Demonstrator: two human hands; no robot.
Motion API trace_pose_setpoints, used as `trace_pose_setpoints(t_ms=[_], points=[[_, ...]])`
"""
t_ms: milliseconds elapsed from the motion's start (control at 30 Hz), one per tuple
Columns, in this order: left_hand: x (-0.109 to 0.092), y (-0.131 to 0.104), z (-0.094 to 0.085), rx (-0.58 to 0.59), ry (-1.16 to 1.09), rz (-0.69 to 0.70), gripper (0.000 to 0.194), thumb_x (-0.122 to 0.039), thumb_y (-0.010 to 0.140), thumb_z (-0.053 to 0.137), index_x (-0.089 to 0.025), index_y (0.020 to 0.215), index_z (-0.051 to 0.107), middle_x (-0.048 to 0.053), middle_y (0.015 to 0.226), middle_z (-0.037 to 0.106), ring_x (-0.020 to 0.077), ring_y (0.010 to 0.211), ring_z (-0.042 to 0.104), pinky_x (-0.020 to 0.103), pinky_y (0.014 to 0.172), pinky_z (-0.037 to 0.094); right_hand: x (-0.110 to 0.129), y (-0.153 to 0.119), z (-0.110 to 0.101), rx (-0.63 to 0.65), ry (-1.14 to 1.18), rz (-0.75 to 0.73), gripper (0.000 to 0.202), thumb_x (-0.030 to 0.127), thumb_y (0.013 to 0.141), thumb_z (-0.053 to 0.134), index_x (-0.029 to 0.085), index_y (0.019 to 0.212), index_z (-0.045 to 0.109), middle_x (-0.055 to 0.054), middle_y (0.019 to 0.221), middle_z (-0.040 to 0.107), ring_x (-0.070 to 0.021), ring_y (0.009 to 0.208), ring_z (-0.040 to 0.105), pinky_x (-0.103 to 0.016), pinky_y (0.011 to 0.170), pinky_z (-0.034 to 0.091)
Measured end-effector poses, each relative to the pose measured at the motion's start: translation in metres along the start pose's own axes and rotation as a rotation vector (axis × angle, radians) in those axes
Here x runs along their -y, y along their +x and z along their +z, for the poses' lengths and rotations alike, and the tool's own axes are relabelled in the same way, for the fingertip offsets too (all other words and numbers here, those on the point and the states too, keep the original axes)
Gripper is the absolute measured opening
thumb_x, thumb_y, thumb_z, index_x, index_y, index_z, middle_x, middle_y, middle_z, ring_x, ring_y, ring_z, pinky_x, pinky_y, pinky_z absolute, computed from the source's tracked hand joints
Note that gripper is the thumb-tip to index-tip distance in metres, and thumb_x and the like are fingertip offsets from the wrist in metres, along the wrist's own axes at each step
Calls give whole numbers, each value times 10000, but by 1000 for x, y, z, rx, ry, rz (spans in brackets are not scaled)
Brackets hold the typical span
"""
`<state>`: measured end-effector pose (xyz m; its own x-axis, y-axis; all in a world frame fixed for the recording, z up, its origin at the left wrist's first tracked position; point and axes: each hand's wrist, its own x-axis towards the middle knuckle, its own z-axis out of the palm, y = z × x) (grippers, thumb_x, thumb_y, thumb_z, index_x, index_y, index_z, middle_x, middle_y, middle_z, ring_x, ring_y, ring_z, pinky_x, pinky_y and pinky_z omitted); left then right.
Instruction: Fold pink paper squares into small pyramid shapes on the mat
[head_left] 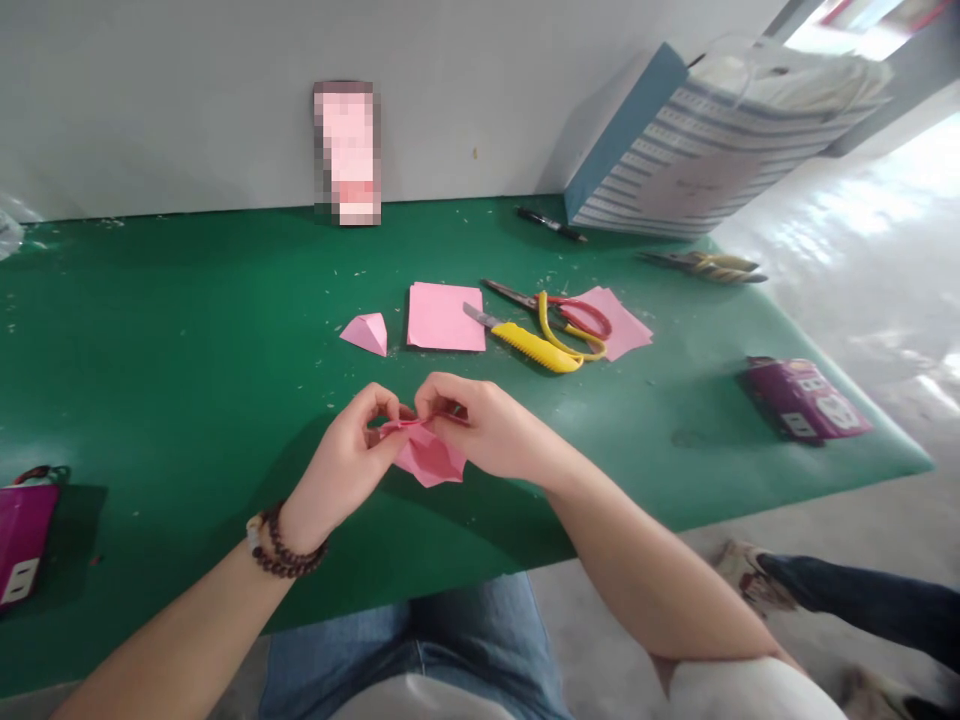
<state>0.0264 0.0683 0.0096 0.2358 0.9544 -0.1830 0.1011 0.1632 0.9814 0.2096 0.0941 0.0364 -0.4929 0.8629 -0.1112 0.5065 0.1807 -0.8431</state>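
A creased sheet of pink paper point(429, 460) is held between my two hands above the green tabletop. My left hand point(360, 435) pinches its upper left edge, and my right hand point(472, 420) pinches the upper right, the fingertips of both hands close together. Part of the paper is hidden behind the fingers. Just beyond my hands lie a small folded pink paper piece point(367, 334) and a square stack of pink paper point(445, 316). The blade of a yellow-handled knife point(536, 348) rests over the stack's right edge.
Scissors point(574, 315) with red and yellow handles lie partly on more pink paper point(630, 330). Behind are a black pen point(551, 225), pliers point(705, 265) and a striped paper bag point(675, 150). Purple boxes sit right point(810, 400) and left point(26, 540). A blurred phone-like object point(349, 150) leans on the wall.
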Motion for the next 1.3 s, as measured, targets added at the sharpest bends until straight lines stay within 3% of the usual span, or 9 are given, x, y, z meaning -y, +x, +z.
trace_pose_setpoints(t_ms=[167,267,400,567,700,933,1033,1167,1300], points=[[-12,-4,-9,201,-92,-139,167,-134,750,635,-188,772,479,-46,820,528,90,760,536,197,663,431,2,0,-3,25,-18,2,256,2,731,424,197,718,590,63,680,589,-65,584,476,-184,559,343],[-17,-5,-12,277,-159,-222,146,-209,775,661,-186,825,526,-34,846,536,116,825,569,244,745,489,3,0,-4,7,-60,-31,289,-16,726,416,187,713,621,43,717,614,-66,603,500,-185,576,348],[-16,-4,-8,208,-164,-251,167,-288,804,652,-178,799,525,-43,756,520,108,758,566,247,713,505,6,-4,-3,4,-146,-119,300,-39,728,420,183,721,621,29,743,611,-74,643,512,-187,617,359],[-7,1,-7,191,-85,-243,174,-185,717,672,-173,771,507,-43,741,564,99,719,560,212,642,444,7,-7,3,54,-277,-201,285,-45,762,434,178,744,610,16,765,578,-89,672,495,-203,623,344],[-5,1,-10,215,-47,-246,153,-165,694,651,-172,778,523,-26,766,592,126,746,582,241,650,448,8,-7,3,98,-285,-229,286,-46,765,435,183,773,606,17,782,580,-85,662,498,-201,607,341],[-3,3,-5,93,-8,-201,164,-188,681,652,-178,798,538,-18,792,626,148,762,625,276,693,497,13,-9,1,48,-270,-180,238,52,781,547,201,943,637,9,867,679,-114,724,595,-219,632,388],[-2,4,-4,105,-3,-199,187,-202,685,655,-177,854,580,21,880,684,194,841,670,322,751,532,13,-9,3,14,-277,-173,229,85,813,574,212,996,630,12,908,704,-112,735,615,-215,641,398],[-4,3,-4,112,65,-206,134,-158,685,613,-178,815,591,20,835,701,204,822,694,323,746,548,11,-7,6,-14,-345,-146,202,85,864,547,223,975,644,17,890,717,-113,731,620,-219,644,394],[-5,3,-6,202,134,-198,155,-170,735,598,-189,888,610,32,942,719,212,888,702,327,775,555,9,-7,6,-57,-408,-170,197,104,889,527,217,1000,644,3,883,715,-127,752,623,-228,650,389]])
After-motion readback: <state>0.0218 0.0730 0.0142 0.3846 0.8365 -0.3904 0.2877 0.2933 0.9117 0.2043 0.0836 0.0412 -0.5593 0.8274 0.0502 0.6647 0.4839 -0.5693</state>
